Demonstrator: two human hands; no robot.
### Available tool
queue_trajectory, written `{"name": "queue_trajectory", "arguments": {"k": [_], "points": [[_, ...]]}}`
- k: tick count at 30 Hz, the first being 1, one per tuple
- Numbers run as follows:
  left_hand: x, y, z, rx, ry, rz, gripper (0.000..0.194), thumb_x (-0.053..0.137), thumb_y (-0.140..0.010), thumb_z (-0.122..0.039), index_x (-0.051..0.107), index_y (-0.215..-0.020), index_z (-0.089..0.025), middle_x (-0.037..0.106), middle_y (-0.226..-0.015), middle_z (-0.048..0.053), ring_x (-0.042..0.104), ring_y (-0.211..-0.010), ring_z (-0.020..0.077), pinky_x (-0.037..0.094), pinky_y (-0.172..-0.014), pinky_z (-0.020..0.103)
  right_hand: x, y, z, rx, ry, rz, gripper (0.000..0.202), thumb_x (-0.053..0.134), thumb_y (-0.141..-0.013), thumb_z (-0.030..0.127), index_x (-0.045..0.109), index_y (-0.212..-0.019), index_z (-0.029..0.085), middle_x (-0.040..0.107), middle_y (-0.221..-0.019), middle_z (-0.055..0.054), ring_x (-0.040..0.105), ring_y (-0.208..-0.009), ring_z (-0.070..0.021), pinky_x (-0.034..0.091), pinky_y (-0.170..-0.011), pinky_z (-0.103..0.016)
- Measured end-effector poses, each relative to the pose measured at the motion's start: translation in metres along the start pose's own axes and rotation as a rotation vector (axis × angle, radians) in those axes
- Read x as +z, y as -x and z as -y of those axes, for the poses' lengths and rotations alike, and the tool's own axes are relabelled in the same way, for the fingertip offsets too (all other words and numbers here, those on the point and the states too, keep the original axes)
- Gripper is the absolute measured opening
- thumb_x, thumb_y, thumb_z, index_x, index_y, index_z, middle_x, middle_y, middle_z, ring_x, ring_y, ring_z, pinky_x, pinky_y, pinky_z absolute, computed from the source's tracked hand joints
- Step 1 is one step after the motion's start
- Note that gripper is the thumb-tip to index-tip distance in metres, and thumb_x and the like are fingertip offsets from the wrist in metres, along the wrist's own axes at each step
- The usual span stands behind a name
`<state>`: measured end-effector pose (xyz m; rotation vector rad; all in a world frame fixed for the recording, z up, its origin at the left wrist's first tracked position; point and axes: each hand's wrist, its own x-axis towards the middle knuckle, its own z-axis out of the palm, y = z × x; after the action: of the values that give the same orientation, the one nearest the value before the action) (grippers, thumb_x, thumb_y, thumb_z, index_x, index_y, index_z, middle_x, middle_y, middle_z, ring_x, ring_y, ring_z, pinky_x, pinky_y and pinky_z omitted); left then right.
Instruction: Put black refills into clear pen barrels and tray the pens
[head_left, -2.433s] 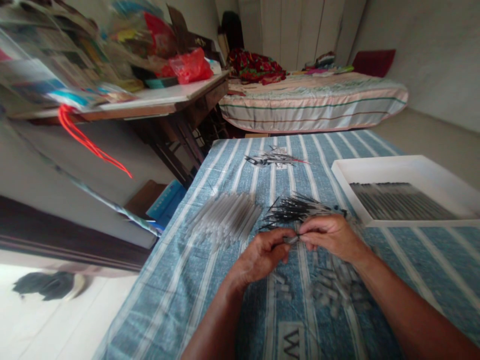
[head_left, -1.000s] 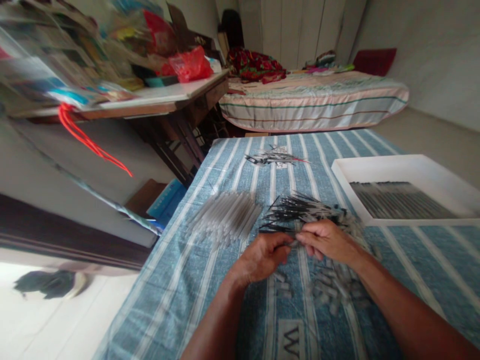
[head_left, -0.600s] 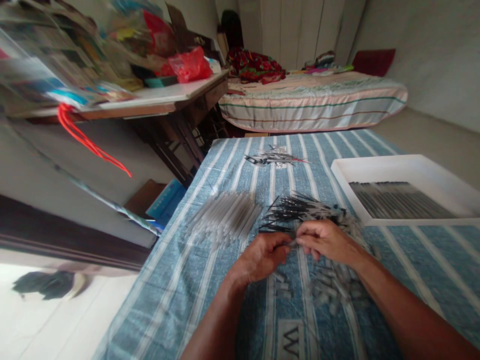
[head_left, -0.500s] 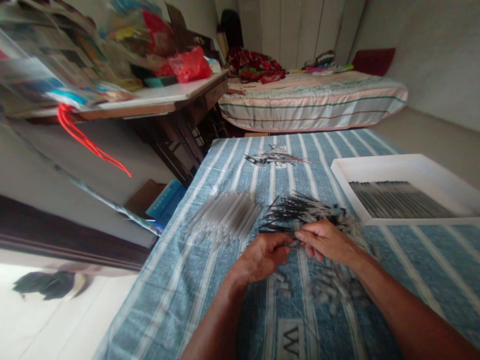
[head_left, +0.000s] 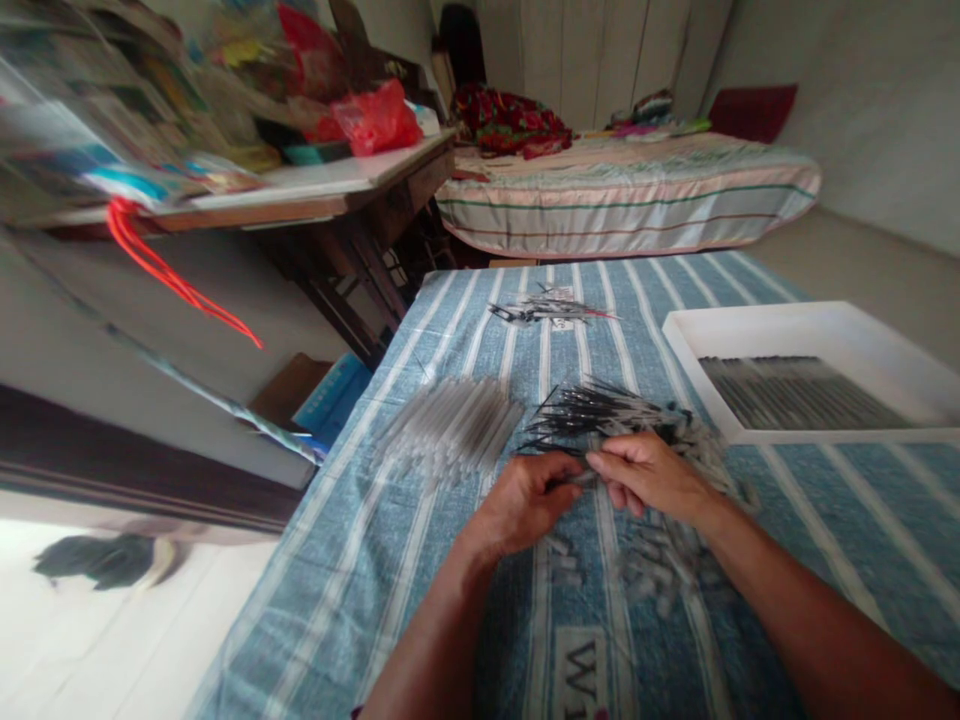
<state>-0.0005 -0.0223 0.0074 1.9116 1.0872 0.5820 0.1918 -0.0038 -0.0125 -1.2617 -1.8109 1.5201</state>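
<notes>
Blue/white striped cloth (head_left: 330, 580) spread under all the work stuff on my feed. I see both hands up close, mid-cloth, tips nearly meeting. L hand (head_left: 529, 500): thumb + index pinched tog. on a small grey part (head_left: 586, 475), mostly hidden by fingers, so exact shape n/a. R hand (head_left: 649, 475): thumb + index also closed, pinching the same part from the R side; other fingers curled under. Part sits between the two hands, just on the near side of a pile of black-ended rods (head_left: 596, 405). R hand overlaps that pile's near R edge in view; can't tell if touching. L of the pile, I get a bundle of pale grey tubes (head_left: 454, 425), lying approx. side by side, slanted. Heap of short grey pieces (head_left: 664, 560) below R wrist, few loose ones (head_left: 562, 560) btwn forearms, blurry. Far side of cloth: small bunch of thin sticks (head_left: 547, 312), mostly dark, one w/ red. Far R: white tray (head_left: 862, 318), dark rods (head_left: 802, 393) in a neat row inside. Bkgd: desk (head_left: 300, 187) w/ red plastic bag (head_left: 379, 115), bed (head_left: 637, 200) past the cloth.
</notes>
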Motion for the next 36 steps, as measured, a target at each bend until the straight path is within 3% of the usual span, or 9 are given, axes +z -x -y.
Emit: {"name": "queue_trajectory", "arguments": {"k": [4,7,11,16,21,24,28,33,36], "points": [[0.001,-0.001,-0.001,0.018,-0.200,-0.072,0.004,0.056,-0.076,-0.016,0.060,-0.076,-0.015,0.052,-0.066,-0.003,0.047,-0.062,0.0105,0.034,-0.058,0.022,0.004,-0.002,-0.002,0.073,-0.089,-0.051,0.041,0.048,-0.082,0.051,0.045,-0.058,0.017,0.053,-0.039,0.005,0.039,-0.026,-0.0048,0.024,-0.029,-0.015],[0.001,-0.002,-0.002,0.061,-0.305,-0.066,0.012,0.054,-0.079,-0.017,0.059,-0.069,-0.014,0.053,-0.068,0.000,0.050,-0.067,0.0125,0.036,-0.061,0.023,0.007,-0.002,-0.002,0.106,-0.135,-0.092,0.041,0.048,-0.081,0.051,0.045,-0.057,0.017,0.052,-0.037,0.005,0.038,-0.025,-0.0048,0.023,-0.028,-0.015],[0.001,-0.002,-0.002,0.128,-0.346,-0.047,0.021,0.046,-0.085,-0.016,0.060,-0.069,-0.014,0.055,-0.072,0.003,0.053,-0.072,0.0141,0.040,-0.067,0.024,0.009,-0.003,-0.001,0.142,-0.152,-0.122,0.041,0.052,-0.079,0.051,0.044,-0.056,0.018,0.050,-0.035,0.005,0.035,-0.023,-0.0050,0.021,-0.026,-0.015],[-0.003,-0.001,0.000,0.146,-0.367,-0.106,0.014,0.052,-0.082,-0.017,0.063,-0.073,-0.015,0.058,-0.076,0.004,0.055,-0.076,0.0149,0.041,-0.068,0.024,0.010,-0.003,-0.002,0.174,-0.154,-0.174,0.046,0.045,-0.080,0.058,0.047,-0.058,0.018,0.050,-0.036,0.004,0.035,-0.024,-0.0059,0.021,-0.027,-0.017],[-0.014,0.002,0.002,0.061,-0.353,-0.313,0.013,0.055,-0.081,-0.024,0.065,-0.076,-0.016,0.060,-0.070,0.002,0.056,-0.070,0.0140,0.040,-0.064,0.023,0.017,0.005,0.007,-0.049,0.155,-0.075,0.038,0.050,-0.081,0.048,0.054,-0.060,0.017,0.053,-0.044,0.003,0.044,-0.037,-0.0073,0.031,-0.039,-0.018],[-0.018,0.002,0.003,-0.031,-0.269,-0.473,0.013,0.058,-0.079,-0.027,0.064,-0.076,-0.016,0.060,-0.066,0.000,0.055,-0.062,0.0118,0.038,-0.058,0.022,0.033,0.011,0.016,-0.208,0.545,-0.017,0.026,0.061,-0.074,0.040,0.062,-0.063,0.017,0.061,-0.054,0.000,0.055,-0.052,-0.0124,0.034,-0.050,-0.022],[-0.016,0.000,0.002,-0.121,-0.013,-0.600,0.015,0.061,-0.076,-0.030,0.060,-0.071,-0.016,0.057,-0.057,-0.003,0.051,-0.053,0.0096,0.035,-0.048,0.019,0.056,0.013,0.020,-0.306,0.934,0.078,0.025,0.056,-0.078,0.037,0.066,-0.068,0.017,0.069,-0.066,-0.008,0.062,-0.062,-0.0190,0.035,-0.055,-0.026],[-0.016,-0.001,-0.005,-0.186,0.363,-0.653,0.018,0.064,-0.072,-0.032,0.056,-0.070,-0.016,0.060,-0.053,-0.003,0.046,-0.041,0.0067,0.033,-0.040,0.017,0.058,0.010,0.018,-0.299,0.899,0.101,0.021,0.050,-0.078,0.023,0.063,-0.063,0.016,0.069,-0.065,-0.007,0.063,-0.061,-0.0184,0.035,-0.056,-0.027],[-0.018,-0.002,-0.007,-0.197,0.530,-0.697,0.021,0.067,-0.070,-0.032,0.054,-0.070,-0.016,0.062,-0.054,-0.003,0.043,-0.036,0.0049,0.031,-0.037,0.017,0.049,0.010,0.016,-0.224,0.604,0.051,0.020,0.048,-0.077,0.020,0.058,-0.060,0.016,0.064,-0.059,-0.004,0.059,-0.055,-0.0144,0.036,-0.052,-0.023]]}}
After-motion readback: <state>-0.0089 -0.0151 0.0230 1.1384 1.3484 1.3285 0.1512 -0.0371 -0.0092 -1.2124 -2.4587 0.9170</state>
